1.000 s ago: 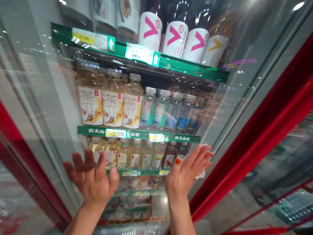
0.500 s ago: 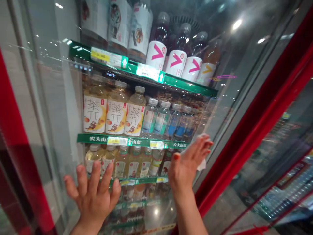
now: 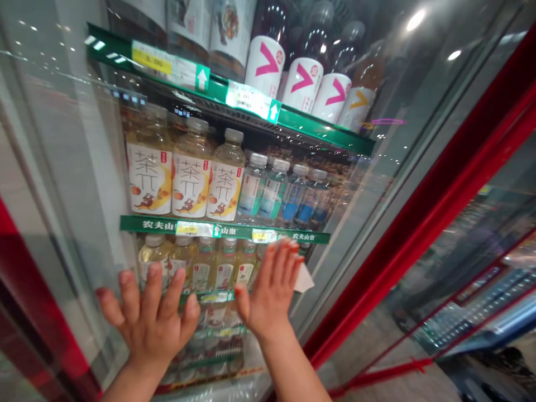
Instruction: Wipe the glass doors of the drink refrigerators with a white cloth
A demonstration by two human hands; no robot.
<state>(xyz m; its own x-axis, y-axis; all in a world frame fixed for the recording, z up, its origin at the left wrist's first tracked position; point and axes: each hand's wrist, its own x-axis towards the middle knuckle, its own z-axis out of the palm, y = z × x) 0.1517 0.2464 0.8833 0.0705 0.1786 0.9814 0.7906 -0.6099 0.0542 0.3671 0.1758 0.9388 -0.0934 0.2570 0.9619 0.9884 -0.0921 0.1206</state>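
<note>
My left hand [image 3: 151, 326] lies flat on the glass fridge door [image 3: 75, 184], its fingers spread and nothing in it. My right hand [image 3: 270, 290] presses on the same pane, a little to the right, with a white cloth [image 3: 304, 279] showing from under its fingers. Behind the glass at hand height stand rows of juice bottles [image 3: 209, 268], and the green shelf strip [image 3: 221, 230] runs just above my fingertips. The cloth's full size is hidden by my hand.
Higher shelves hold tea bottles [image 3: 151, 167], water bottles [image 3: 272, 192] and bottles with pink V labels [image 3: 268, 67]. A red door frame [image 3: 419, 223] runs diagonally on the right. Beyond it, a neighbouring glass door shows reflections and floor.
My right hand has slid left across the glass with the cloth, closer to my left hand. My left hand stays nearly in place against the door.
</note>
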